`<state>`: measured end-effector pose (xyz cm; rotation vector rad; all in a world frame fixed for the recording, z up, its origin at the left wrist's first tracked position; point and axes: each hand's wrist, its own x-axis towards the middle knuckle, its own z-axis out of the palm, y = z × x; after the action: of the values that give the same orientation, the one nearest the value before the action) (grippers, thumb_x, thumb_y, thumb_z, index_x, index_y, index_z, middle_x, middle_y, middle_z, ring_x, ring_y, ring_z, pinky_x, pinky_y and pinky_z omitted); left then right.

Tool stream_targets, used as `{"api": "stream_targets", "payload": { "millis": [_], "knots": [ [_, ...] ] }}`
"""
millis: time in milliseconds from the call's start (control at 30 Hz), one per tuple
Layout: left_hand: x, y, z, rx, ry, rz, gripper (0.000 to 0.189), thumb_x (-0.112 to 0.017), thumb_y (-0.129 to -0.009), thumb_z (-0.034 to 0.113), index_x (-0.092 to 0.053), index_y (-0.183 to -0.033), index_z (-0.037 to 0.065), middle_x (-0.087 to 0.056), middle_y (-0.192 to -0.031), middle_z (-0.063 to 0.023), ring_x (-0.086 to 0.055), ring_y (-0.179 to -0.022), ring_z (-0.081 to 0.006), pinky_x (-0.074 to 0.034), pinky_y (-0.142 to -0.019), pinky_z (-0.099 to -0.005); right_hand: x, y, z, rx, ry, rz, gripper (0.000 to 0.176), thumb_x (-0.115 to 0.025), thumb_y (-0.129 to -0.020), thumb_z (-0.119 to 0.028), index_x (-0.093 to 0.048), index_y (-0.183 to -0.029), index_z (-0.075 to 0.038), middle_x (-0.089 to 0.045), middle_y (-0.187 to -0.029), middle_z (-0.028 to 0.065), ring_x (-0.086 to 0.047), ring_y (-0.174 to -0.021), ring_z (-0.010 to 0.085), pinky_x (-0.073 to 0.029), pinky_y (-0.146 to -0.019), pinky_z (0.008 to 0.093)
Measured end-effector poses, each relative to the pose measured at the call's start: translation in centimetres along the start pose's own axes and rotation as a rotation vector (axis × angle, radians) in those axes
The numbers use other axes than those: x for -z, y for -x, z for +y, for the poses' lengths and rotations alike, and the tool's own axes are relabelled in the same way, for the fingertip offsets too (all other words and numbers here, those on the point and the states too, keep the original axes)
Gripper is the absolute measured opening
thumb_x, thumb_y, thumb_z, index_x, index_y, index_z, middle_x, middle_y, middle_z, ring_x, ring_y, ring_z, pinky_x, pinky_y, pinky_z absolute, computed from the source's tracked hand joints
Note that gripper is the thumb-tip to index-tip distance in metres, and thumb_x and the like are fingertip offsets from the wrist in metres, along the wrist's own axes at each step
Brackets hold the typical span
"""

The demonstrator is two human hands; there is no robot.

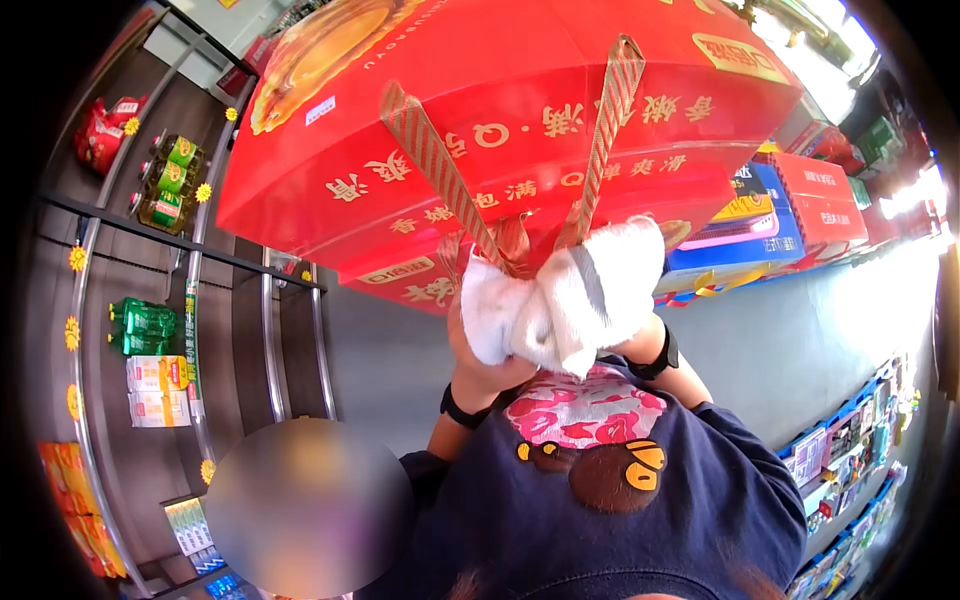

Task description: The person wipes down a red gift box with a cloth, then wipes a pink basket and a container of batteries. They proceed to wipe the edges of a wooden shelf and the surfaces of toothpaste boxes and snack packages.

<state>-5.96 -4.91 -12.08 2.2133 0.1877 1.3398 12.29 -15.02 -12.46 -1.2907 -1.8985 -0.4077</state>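
Note:
A bunched white cloth (560, 310) is in both my hands in front of my chest. My left hand (484, 366) is closed around its lower left side, and most of the fingers are covered by the folds. At the right, my right hand (640, 342) grips the cloth from below, largely hidden by it. Just beyond the cloth stand stacked red gift boxes (310, 215) with pale lettering and a food picture. Striped ribbon handles (440, 165) hang from the front of the boxes, their lower ends close above the cloth.
Shelves on the left carry bottles of oil (170, 180), green bottles (145, 326) and orange packets (80, 510). A blue box (745, 235) and a red carton (820, 200) stand right of the gift boxes. Goods racks (850, 440) line the lower right. Grey floor (390, 350) lies below.

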Motion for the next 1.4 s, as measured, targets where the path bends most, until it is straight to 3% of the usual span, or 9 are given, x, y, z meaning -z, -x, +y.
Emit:
{"api": "stream_targets", "payload": {
  "millis": [100,133,167,233,533,767,967,1000,1400],
  "knots": [
    [0.3,1.0,1.6,0.242,0.190,0.046,0.046,-0.078,-0.060,0.023,-0.067,-0.100,0.003,-0.068,-0.098,-0.0127,-0.066,-0.092,-0.0332,-0.048,-0.088,-0.0426,-1.5,1.4,1.3,0.078,-0.320,0.125,0.047,-0.070,-0.079,-0.026,-0.061,-0.122,-0.010,-0.061,-0.119,0.0106,-0.059,-0.108,0.0329,-0.043,-0.095,0.0478],
    [0.5,0.3,1.7,0.176,0.164,0.026,0.042,-0.075,-0.061,0.020,-0.066,-0.098,0.002,-0.068,-0.095,-0.0138,-0.066,-0.088,-0.0332,-0.049,-0.084,-0.0421,-1.0,1.6,-0.2,-0.242,-0.638,0.090,0.047,-0.073,-0.075,-0.023,-0.063,-0.118,-0.010,-0.064,-0.113,0.0092,-0.061,-0.106,0.0312,-0.045,-0.095,0.0454],
    [0.8,-0.7,1.9,0.109,0.137,0.006,0.037,-0.072,-0.062,0.017,-0.066,-0.096,0.002,-0.068,-0.093,-0.0150,-0.067,-0.085,-0.0332,-0.050,-0.081,-0.0415,-0.1,0.5,-0.4,-0.245,-0.641,0.089,0.047,-0.073,-0.075,-0.023,-0.063,-0.118,-0.010,-0.064,-0.113,0.0092,-0.061,-0.106,0.0312,-0.045,-0.095,0.0454],
    [0.9,-1.6,2.6,0.280,0.210,-0.008,0.031,-0.066,-0.064,0.012,-0.066,-0.092,-0.001,-0.067,-0.087,-0.0170,-0.067,-0.077,-0.0338,-0.052,-0.074,-0.0395,1.8,-2.1,-0.4,0.115,0.091,0.087,0.030,-0.073,-0.066,-0.015,-0.065,-0.095,-0.018,-0.066,-0.106,0.0070,-0.062,-0.102,0.0310,-0.048,-0.095,0.0424],
    [1.5,-2.3,1.8,0.497,0.399,-0.261,0.036,-0.065,-0.075,0.023,-0.065,-0.100,-0.002,-0.069,-0.094,-0.0176,-0.069,-0.084,-0.0313,-0.051,-0.078,-0.0358,2.9,-4.6,-0.1,0.219,-0.133,0.159,0.030,-0.076,-0.063,-0.023,-0.063,-0.088,-0.012,-0.064,-0.094,0.0081,-0.059,-0.098,0.0362,-0.047,-0.089,0.0471],
    [1.9,-0.4,2.2,0.374,0.241,-0.174,0.048,-0.068,-0.075,0.032,-0.059,-0.112,0.002,-0.064,-0.107,-0.0172,-0.066,-0.096,-0.0288,-0.048,-0.086,-0.0380,1.3,-5.3,-2.4,0.309,-0.193,0.336,0.026,-0.073,-0.064,-0.025,-0.060,-0.080,-0.010,-0.063,-0.084,0.0057,-0.062,-0.087,0.0331,-0.047,-0.084,0.0429],
    [2.9,-1.0,3.7,0.295,0.184,-0.088,0.052,-0.065,-0.078,0.036,-0.055,-0.118,0.005,-0.059,-0.113,-0.0168,-0.065,-0.099,-0.0297,-0.047,-0.088,-0.0414,-0.9,-8.8,-5.5,0.390,-0.450,0.425,0.018,-0.069,-0.079,-0.024,-0.060,-0.084,-0.009,-0.063,-0.087,0.0096,-0.063,-0.088,0.0304,-0.047,-0.083,0.0434],
    [2.9,-1.1,4.1,0.281,0.169,-0.077,0.052,-0.065,-0.078,0.037,-0.054,-0.119,0.006,-0.059,-0.115,-0.0168,-0.064,-0.099,-0.0298,-0.047,-0.089,-0.0419,-0.5,-9.0,-5.9,0.410,-0.482,0.346,0.015,-0.071,-0.076,-0.013,-0.062,-0.088,-0.014,-0.066,-0.097,0.0094,-0.067,-0.095,0.0356,-0.050,-0.084,0.0419],
    [4.4,-3.0,6.3,-0.103,-0.406,0.137,0.060,-0.060,-0.082,0.045,-0.046,-0.131,0.012,-0.051,-0.128,-0.0161,-0.061,-0.105,-0.0315,-0.044,-0.093,-0.0485,-3.0,-9.7,-6.7,0.501,-0.482,0.311,0.009,-0.066,-0.079,-0.011,-0.063,-0.087,-0.012,-0.065,-0.091,0.0086,-0.066,-0.095,0.0304,-0.050,-0.084,0.0409]
  ]
}}
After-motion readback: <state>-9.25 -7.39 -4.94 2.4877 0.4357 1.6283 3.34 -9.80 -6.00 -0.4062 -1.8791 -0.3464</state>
